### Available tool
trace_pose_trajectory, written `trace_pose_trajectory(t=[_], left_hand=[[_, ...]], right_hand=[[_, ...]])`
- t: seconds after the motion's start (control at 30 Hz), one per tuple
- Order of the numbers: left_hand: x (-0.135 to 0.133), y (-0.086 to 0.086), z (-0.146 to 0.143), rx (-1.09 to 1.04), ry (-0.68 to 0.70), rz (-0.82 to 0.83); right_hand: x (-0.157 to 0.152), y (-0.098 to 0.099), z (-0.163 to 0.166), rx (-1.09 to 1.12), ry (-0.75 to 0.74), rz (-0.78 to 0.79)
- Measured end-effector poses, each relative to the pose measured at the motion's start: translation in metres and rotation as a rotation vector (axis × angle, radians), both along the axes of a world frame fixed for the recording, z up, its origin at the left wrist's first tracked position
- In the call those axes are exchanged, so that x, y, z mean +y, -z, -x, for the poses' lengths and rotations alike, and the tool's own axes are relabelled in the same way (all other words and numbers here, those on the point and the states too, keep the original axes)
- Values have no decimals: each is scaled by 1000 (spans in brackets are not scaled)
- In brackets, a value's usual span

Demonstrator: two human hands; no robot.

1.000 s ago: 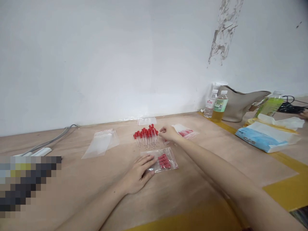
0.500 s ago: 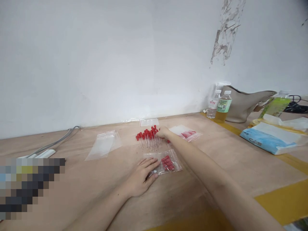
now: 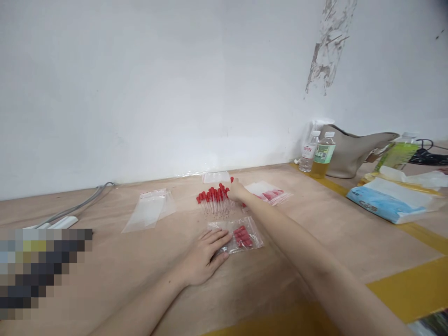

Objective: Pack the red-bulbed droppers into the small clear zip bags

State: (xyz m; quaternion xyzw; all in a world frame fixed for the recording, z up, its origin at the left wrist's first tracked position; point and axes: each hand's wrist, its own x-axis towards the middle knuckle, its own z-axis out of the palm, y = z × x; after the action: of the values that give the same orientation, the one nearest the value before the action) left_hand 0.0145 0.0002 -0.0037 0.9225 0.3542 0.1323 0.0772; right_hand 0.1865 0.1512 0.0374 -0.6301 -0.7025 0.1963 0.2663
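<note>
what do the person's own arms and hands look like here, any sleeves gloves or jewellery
Both forearms are bare as far as the picture shows: no sleeves reach into view. The left hand and right hand wear no gloves, and no rings, watch or bracelet show on fingers or wrists. Nails look short and unpainted, though they are small in the picture. No markings visible.

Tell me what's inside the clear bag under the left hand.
The bag holds a cluster of red-capped droppers, lying flat at its right end. The left hand covers the bag's left end, so anything inside there is hidden.
</note>
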Motion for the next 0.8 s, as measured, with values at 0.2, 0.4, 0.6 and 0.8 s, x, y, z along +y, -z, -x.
trace_pose_trajectory(t=[0.2, 0.4, 0.6, 0.8], left_hand=[[-3, -7, -1, 30, 58, 57], [-4, -7, -3, -67, 8, 41], [0, 0, -2, -113, -34, 35], [-1, -3, -2, -39, 10, 45]], right_hand=[[-46, 0, -69, 397, -17, 26], [-101, 28, -116, 772, -40, 150], [-110, 51, -108, 1020, 82, -10], [-110, 57, -103, 1137, 115, -50]])
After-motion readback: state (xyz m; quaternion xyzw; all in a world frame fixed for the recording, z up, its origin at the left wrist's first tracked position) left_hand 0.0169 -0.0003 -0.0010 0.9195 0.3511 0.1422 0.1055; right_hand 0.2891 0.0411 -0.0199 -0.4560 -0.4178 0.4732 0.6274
